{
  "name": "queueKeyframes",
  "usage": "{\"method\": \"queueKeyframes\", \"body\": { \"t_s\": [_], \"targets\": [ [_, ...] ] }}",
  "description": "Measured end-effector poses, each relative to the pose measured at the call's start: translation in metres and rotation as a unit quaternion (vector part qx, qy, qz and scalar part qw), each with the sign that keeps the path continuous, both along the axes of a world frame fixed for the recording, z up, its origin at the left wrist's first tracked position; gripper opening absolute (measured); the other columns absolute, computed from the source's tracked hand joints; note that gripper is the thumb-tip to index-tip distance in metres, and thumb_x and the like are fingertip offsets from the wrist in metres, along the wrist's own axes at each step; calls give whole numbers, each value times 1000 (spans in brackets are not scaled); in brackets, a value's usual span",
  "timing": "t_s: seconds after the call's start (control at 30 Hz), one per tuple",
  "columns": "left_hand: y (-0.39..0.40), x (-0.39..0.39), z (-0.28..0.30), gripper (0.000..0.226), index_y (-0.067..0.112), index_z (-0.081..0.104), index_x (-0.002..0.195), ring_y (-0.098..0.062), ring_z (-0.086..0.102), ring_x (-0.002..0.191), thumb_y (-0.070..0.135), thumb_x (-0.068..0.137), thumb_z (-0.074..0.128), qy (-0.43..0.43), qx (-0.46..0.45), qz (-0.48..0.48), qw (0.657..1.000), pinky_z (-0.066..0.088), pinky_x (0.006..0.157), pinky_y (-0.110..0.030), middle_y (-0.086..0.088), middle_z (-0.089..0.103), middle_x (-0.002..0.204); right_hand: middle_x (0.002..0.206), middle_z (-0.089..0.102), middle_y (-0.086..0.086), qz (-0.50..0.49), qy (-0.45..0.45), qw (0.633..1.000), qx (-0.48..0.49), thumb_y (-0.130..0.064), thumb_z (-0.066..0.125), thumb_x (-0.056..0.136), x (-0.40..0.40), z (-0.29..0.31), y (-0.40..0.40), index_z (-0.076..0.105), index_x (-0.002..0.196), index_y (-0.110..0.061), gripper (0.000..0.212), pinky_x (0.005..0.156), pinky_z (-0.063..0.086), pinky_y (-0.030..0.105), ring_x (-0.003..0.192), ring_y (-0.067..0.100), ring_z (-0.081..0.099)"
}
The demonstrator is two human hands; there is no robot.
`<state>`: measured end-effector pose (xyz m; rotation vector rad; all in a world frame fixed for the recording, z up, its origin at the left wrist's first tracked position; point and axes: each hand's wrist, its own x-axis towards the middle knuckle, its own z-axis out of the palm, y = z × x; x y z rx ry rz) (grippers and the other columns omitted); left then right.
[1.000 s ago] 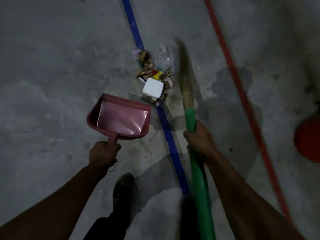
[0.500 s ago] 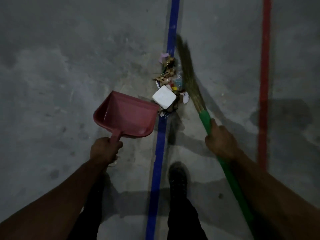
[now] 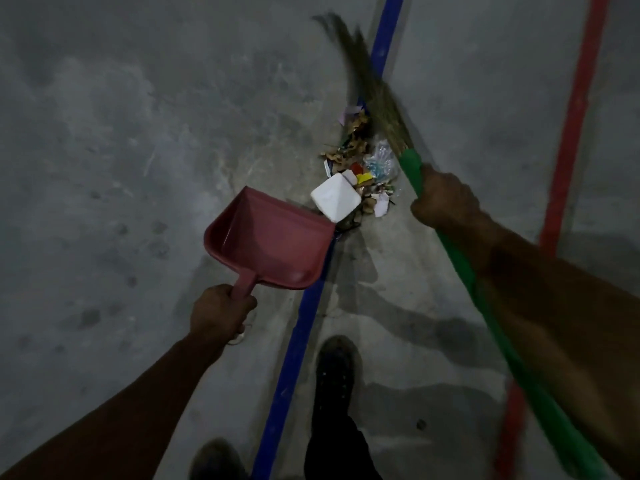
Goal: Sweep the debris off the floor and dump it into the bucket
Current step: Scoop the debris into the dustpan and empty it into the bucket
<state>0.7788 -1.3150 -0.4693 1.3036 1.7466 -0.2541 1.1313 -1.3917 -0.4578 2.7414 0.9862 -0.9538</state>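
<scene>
The debris [image 3: 360, 171] lay in one small heap on the grey concrete floor [image 3: 114, 140], just past the centre of the view toward one o'clock, sitting on the blue line [image 3: 294, 344]. Its largest piece was one white square box [image 3: 335, 199], at the heap's six o'clock edge; behind it were brown dry leaves [image 3: 349, 147], one crumpled clear plastic wrapper [image 3: 381, 161], a small red and a small yellow bit, and a few white paper scraps. No writing or label could be read on any of it; the light was dim and the smaller pieces could not be counted with certainty.

One pink dustpan [image 3: 270, 247] was at the heap's seven o'clock, its open mouth turned toward the debris and its far corner touching or nearly touching the white box. The left hand [image 3: 221, 313] gripped the dustpan's short handle, fingers curled round it.

One broom [image 3: 377, 102], with brown bristles blurred by motion, ran along the heap's three o'clock side, its tip reaching toward twelve o'clock across the blue line. The right hand [image 3: 446, 199] gripped its green handle [image 3: 485, 296] just below the bristles.

Two painted lines crossed the floor: the blue one through the middle and one red line [image 3: 568, 133] at three o'clock. Two dark shoes [image 3: 336, 368] showed at six o'clock.
</scene>
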Motion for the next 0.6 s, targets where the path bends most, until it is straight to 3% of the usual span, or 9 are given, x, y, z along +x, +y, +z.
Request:
{"method": "queueKeyframes", "body": {
  "t_s": [0.13, 0.3, 0.43, 0.6],
  "targets": [
    [-10, -16, 0, 14, 8, 66, 72, -12, 56, 33, 20, 75, 72, 23, -10, -29, 999, 41, 32, -19, -3, 62, 46, 117, 51, 23, 59, 1, 998, -33, -22, 57, 89, -22, -2, -24, 29, 146, -14, 64, 80, 49, 44, 102, 43, 58],
    [-17, -27, 9, 16, 8, 66, 71, -16, 61, 39, 22, 75, 71, 55, -31, -77, 995, 43, 39, -19, -7, 67, 55, 123, 47, 18, 86, 16, 993, -77, -23, 52, 92, -57, 13, -100, 11, 154, -18, 75, 77, 47, 42, 95, 34, 57],
    [-21, -30, 9, 12, 10, 66, 75, -16, 62, 40, 21, 76, 70, 68, -57, -94, 992, 46, 41, -21, -8, 68, 61, 116, 45, 16, 61, -12, 995, -84, -21, 49, 95, -72, 27, -130, 6, 157, -22, 75, 63, 36, 31, 71, 24, 42],
    [-31, -36, -9, 14, 11, 66, 76, -16, 61, 41, 24, 77, 71, 81, -69, -103, 989, 45, 40, -20, -9, 68, 62, 126, 44, 22, 59, -33, 997, -24, -24, 50, 95, -44, 16, -86, 8, 155, -25, 73, 71, 39, 36, 97, 40, 57]
  ]
}}
